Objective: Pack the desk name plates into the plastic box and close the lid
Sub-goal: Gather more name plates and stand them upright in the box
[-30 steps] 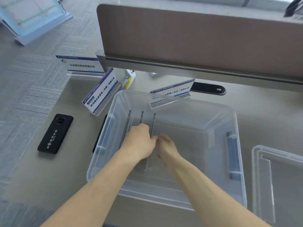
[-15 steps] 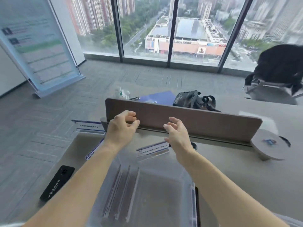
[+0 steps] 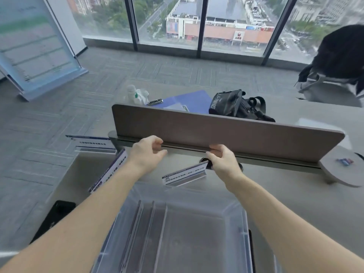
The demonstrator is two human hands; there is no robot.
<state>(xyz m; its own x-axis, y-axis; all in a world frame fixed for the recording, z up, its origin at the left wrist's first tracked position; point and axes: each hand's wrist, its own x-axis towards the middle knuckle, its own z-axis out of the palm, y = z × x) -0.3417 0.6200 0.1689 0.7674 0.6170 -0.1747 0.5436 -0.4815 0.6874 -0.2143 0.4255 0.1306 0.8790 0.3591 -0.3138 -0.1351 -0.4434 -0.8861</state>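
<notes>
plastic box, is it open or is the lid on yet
Open. The plastic box has no lid on it: you look straight down onto three name plates lying inside.

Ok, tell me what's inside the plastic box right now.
Inside the plastic box, three clear name plates lie side by side against the left of the floor. The rest looks bare, but the forearms and the frame's bottom edge hide the near part.

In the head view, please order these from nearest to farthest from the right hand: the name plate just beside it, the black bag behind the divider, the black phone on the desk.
From the right hand:
1. White, blue-edged acrylic name plate, at its left side, right by the fingers.
2. Black fabric bag, beyond the brown divider panel.
3. Black phone, at the desk's left edge, past the clear plastic box.
</notes>
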